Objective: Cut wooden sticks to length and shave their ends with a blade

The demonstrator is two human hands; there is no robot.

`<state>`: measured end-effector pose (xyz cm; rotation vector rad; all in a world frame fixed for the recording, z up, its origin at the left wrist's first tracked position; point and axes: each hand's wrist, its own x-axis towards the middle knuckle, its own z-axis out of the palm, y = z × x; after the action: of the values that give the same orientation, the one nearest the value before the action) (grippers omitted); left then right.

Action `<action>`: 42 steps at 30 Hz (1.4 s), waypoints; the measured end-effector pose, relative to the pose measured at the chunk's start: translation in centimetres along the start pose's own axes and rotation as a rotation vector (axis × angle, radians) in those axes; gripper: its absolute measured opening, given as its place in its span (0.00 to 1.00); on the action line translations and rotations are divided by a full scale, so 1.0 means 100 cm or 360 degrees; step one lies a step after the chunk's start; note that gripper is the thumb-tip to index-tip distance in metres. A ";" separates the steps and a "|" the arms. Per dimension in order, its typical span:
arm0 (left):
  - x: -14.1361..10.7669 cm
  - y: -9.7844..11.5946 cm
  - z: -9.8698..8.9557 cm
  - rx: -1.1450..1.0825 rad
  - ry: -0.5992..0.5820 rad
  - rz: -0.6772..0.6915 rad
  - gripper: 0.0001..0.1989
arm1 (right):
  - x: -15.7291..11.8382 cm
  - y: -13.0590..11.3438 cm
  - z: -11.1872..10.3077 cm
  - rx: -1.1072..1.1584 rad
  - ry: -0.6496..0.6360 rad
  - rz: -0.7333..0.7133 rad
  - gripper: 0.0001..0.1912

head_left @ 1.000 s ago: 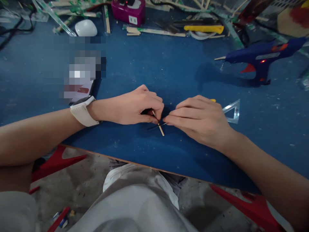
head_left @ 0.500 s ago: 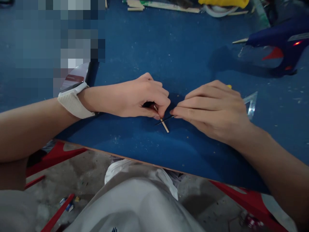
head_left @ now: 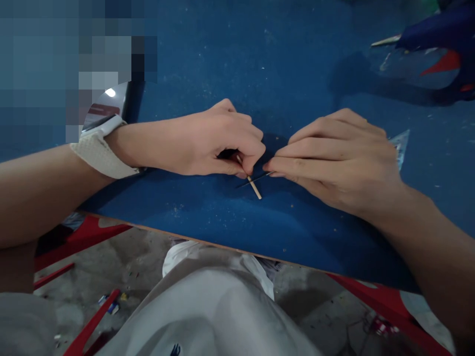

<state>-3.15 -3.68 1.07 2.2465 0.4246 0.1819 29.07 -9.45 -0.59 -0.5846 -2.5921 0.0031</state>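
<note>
My left hand is closed, thumb and index finger pinching a short thin wooden stick just above the tabletop edge area. The stick slants down toward me, its lower end poking out below the fingertips. In my right hand, the fingers are pressed together on a thin dark blade. The blade lies across the stick close to my left fingertips. Whatever handle the blade has is hidden under my right hand.
On the blue table, a blue glue gun with a red trigger stands at the upper right. A clear set square shows behind my right hand. A shiny dark-edged device lies by my left wrist. Red chair parts are below the table edge.
The view has shifted, so the sticks and yellow item at the far edge are out of frame. Both hands keep their grips, with the blade still across the stick.
</note>
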 end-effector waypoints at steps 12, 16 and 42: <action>0.007 -0.001 0.000 -0.0018 -0.0013 0.0018 0.20 | -0.009 0.006 -0.004 0.0100 0.0065 -0.0020 0.13; 0.008 0.001 -0.001 -0.0041 -0.0012 -0.0013 0.20 | -0.009 0.005 -0.006 0.0040 0.0038 0.0016 0.15; 0.011 0.006 -0.004 0.0024 -0.0063 0.0004 0.16 | -0.011 0.007 -0.006 0.0121 0.0010 0.0051 0.13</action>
<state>-2.08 -3.36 1.82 2.2619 0.4033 0.1357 30.53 -9.36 -0.66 -0.5977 -2.5638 0.1095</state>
